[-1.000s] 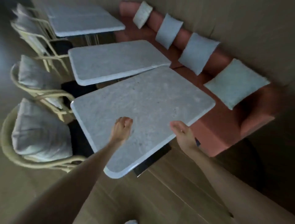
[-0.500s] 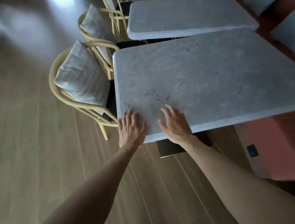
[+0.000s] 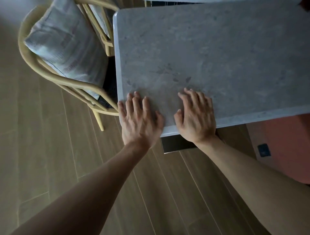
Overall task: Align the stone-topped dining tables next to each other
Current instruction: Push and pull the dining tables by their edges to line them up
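Observation:
A grey stone-topped dining table fills the upper right of the head view. My left hand lies flat on its near left corner, fingers straight and spread over the top. My right hand rests flat on the top just to the right, palm at the near edge. A thin strip of a second table top shows at the very top of the frame. The table's dark base shows under the near edge, behind my right wrist.
A pale wooden chair with a grey cushion stands tight against the table's left side. An orange sofa sits at the right, below the table's edge. Wood plank floor spreads to the left and near me.
The view has closed in on the near table. Both hands went from hovering at its edge to lying flat on its near left corner.

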Demonstrator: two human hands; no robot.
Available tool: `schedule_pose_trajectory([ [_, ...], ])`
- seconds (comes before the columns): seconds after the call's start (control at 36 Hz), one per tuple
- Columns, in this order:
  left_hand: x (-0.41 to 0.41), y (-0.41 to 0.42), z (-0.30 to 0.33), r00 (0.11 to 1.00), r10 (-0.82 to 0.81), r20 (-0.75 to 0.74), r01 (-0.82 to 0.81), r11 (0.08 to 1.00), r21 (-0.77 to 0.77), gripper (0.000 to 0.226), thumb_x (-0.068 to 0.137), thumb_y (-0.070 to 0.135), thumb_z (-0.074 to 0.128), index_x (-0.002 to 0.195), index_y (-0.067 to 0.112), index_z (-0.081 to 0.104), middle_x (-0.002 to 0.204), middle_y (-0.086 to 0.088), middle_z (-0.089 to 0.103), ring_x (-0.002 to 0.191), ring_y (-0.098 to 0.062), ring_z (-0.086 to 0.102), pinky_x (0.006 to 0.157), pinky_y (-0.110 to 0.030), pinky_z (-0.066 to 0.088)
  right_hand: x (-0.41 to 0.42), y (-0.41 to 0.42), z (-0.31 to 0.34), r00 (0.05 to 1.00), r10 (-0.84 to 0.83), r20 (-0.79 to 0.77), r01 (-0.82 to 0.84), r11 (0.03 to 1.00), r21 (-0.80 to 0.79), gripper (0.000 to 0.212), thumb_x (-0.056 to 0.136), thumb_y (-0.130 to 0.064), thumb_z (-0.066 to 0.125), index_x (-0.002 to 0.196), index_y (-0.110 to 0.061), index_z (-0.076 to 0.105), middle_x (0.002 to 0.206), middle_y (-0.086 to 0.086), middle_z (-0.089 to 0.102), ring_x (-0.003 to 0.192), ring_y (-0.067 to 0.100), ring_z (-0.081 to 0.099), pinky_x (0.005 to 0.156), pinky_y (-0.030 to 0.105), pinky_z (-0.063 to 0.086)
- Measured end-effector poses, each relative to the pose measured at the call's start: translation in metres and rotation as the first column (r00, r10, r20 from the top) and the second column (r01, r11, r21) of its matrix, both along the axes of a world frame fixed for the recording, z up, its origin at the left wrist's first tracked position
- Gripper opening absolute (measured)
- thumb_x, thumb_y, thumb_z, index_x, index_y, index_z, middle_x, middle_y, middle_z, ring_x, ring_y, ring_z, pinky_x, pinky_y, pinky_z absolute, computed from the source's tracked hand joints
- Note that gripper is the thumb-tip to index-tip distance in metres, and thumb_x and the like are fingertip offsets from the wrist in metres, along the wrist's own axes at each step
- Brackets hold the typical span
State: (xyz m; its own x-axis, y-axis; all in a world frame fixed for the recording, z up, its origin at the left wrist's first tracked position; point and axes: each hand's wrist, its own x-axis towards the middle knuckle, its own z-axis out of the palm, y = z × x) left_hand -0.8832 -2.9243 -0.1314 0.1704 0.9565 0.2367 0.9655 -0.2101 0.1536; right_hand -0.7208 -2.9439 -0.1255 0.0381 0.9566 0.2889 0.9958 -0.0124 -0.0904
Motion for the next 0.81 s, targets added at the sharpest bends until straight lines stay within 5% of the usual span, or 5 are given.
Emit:
schedule_pose_trajectory([
  [0.81, -0.024, 0.094, 0.002, 0.994, -0.092, 0.061, 0.090, 0.995, 0.033, 0.048, 0.086, 0.039, 0.046, 0.117, 0.005, 0.059, 0.133, -0.019, 0.056, 0.131, -0.038, 0.045, 0.115, -0.054, 0.026, -0.027, 0.080, 0.000, 0.993, -0.115, 0.017, 0.116, 0.993, -0.025, 0.055, 0.080, -0.035, 0.045, 0.123, -0.006, 0.061, 0.131, 0.012, 0.061, 0.115, 0.031, 0.056, 0.093, 0.042, 0.037],
])
